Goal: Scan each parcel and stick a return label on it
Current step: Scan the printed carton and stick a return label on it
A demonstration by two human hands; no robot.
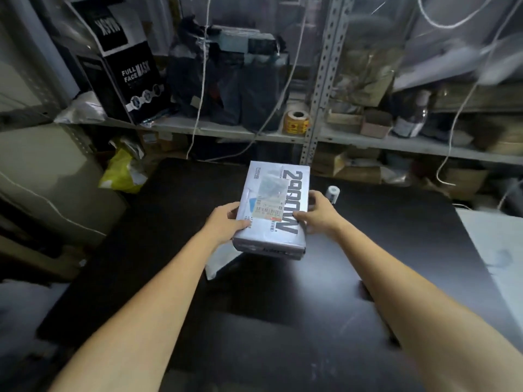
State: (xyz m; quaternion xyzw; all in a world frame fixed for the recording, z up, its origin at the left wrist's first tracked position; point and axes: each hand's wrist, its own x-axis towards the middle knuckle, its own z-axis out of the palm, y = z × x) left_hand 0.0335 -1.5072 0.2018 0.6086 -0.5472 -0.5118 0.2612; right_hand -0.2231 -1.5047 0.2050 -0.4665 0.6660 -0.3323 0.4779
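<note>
A grey-white boxed parcel [276, 205] printed with large dark figures is held above the black table [396, 250], its far end tipped away from me. A shipping label sits on its top face. My left hand [226, 223] grips its near left edge, thumb on top. My right hand [318, 212] grips the right side, thumb over the top edge. A small white roll [333, 193] stands on the table just beyond my right hand.
Metal shelving [317, 108] behind the table carries a black face-mask box [124, 69], dark bags [226, 80], a yellow sticker roll [296, 121] and cartons. A yellow bag [121, 171] lies at the far left. White sheets [498, 250] lie at the table's right edge.
</note>
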